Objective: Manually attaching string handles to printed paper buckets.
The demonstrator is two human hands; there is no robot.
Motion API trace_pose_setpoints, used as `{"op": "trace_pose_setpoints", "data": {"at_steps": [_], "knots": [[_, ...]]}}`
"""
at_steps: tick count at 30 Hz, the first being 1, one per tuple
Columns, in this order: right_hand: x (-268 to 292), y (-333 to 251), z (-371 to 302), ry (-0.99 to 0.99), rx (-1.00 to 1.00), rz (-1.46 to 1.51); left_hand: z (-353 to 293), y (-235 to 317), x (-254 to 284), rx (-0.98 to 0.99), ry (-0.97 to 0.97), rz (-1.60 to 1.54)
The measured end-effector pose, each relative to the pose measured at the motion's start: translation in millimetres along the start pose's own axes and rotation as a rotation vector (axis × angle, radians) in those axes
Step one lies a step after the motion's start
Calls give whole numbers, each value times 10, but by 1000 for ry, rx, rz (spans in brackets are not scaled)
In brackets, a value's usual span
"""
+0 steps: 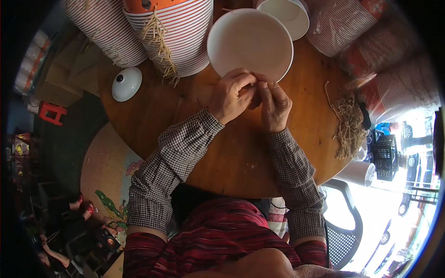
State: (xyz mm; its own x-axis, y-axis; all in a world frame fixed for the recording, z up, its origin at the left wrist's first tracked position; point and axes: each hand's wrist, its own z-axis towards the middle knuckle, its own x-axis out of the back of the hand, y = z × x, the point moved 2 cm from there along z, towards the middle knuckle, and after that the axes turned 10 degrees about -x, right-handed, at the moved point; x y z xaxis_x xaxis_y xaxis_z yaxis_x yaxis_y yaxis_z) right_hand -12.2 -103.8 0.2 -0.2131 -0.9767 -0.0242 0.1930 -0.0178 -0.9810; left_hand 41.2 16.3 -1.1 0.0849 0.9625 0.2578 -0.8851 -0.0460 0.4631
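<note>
A large white paper bucket [250, 39] lies with its open mouth toward me at the far side of the round wooden table. At its near rim my left hand [230, 96] and my right hand [276, 105] meet, fingertips pinched together. Whatever they pinch is too small or too hidden to make out. Left of the bucket rises a tall stack of nested paper buckets [185, 37], white with an orange printed one at the top. Knotted pale cords [160, 44] hang down its side. Behind the large bucket a second white bucket [289, 18] shows its inside.
A white lid with a dark knob [126, 85] rests near the table's left edge. Tangled twine [348, 123] lies at the right edge. Plastic-wrapped bucket stacks [394, 92] crowd the far right; another stack [109, 34] stands far left. A mesh-backed chair [345, 231] is beside me.
</note>
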Motion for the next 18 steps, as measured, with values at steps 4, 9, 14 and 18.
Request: {"op": "trace_pose_setpoints", "data": {"at_steps": [4, 9, 14, 18], "knots": [[-30, -183, -73, 1, 11, 7, 129, 178, 144, 145, 85, -38], [12, -238, -125, 166, 353, -378, 198, 204, 317, 155, 271, -207], [14, -318, -88, 215, 535, -646, 183, 299, 307, 121, 236, -321], [-86, -294, -156, 40, 408, -555, 201, 419, 286, 10, 112, -140]]}}
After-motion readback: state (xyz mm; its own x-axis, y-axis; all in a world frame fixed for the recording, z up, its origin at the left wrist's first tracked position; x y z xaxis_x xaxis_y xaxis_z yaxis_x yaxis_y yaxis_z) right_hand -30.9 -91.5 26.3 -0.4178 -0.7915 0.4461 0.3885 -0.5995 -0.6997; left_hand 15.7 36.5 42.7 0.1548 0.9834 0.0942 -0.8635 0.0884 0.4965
